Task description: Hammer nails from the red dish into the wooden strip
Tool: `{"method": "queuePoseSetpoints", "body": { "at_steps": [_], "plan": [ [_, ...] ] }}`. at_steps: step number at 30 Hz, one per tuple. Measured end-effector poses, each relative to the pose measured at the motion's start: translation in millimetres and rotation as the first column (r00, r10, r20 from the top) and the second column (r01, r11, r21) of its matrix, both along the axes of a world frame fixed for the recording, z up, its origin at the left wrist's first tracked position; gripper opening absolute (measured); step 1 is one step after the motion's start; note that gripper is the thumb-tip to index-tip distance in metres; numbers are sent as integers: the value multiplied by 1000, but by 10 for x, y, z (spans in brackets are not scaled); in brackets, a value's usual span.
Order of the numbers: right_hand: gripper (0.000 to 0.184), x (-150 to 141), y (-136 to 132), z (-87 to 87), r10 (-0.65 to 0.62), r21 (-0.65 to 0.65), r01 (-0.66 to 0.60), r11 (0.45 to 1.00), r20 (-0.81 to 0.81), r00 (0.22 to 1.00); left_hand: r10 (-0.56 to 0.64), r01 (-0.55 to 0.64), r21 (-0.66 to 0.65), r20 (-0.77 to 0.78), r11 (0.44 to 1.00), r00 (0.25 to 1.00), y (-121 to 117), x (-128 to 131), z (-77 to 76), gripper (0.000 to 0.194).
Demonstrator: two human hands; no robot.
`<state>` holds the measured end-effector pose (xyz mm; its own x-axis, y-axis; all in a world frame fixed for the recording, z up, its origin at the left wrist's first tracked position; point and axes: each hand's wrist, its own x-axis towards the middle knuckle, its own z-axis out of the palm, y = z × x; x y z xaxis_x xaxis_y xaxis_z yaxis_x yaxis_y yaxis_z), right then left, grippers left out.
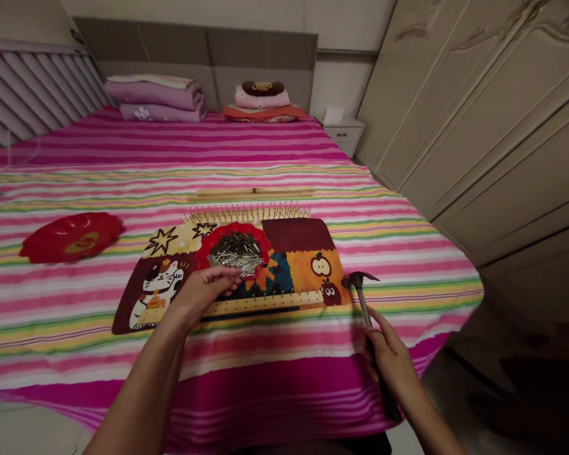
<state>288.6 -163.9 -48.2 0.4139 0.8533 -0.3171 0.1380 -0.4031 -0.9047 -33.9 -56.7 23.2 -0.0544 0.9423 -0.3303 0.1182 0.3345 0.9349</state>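
My left hand [201,292] reaches over the near rim of a red scalloped bowl [266,239], its fingers pressed together at the pile of nails [237,249]. Whatever lies between those fingertips is hidden. Wrapped round the handle of a claw hammer [363,303], my right hand [389,354] holds it at the right, head pointing away from me. A light wooden strip [265,304] with a row of holes or marks lies across the near side of the patterned mat [296,235]. Several nails stand upright in it; my left forearm crosses in front of its left part.
Behind the bowl, another wooden strip [246,215] bristles with upright nails. Plain wooden strips [251,194] lie beyond it. A red dish [71,237] rests at left on the striped bedspread [398,240]. Folded bedding [156,101] is stacked near the headboard; wardrobe doors [493,139] line the right.
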Motion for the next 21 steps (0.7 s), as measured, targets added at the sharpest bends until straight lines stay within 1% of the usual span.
{"method": "queuePoseSetpoints", "body": {
  "at_steps": [3, 6, 8, 10, 12, 14, 17, 21],
  "plan": [
    [74, -3, -5, -2, 10, 10, -10, 1000, -36, 999, -2, 2, -31, 6, 1000, 1000, -129, 19, -30, 38],
    [75, -20, -4, 23, -3, 23, 4, 1000, -29, 1000, 21, -21, -12, -7, 1000, 1000, -207, 54, -125, 35],
    [74, -30, -3, 35, -9, 27, 10, 1000, -33, 999, 12, -12, -2, -22, 1000, 1000, -238, 72, -199, 35],
    [73, -31, -3, 31, -5, 29, 6, 1000, -38, 999, -8, 9, 10, -72, 1000, 997, -261, 66, -262, 36],
    [72, -27, -3, 16, 3, 33, -2, 999, -32, 999, -17, 26, 49, -175, 998, 984, -278, 34, -303, 35],
    [71, -24, -3, 4, 13, 31, -12, 999, -16, 1000, -5, 48, 127, -317, 991, 949, -292, -10, -322, 31],
    [71, -31, -5, 10, 8, 15, -8, 1000, 8, 1000, -7, 140, 218, -518, 966, 855, -307, -50, -339, 24],
    [74, -50, -7, 43, -3, 17, 3, 1000, 10, 1000, -34, 266, 218, -712, 939, 702, -307, -22, -402, 21]
  ]
}}
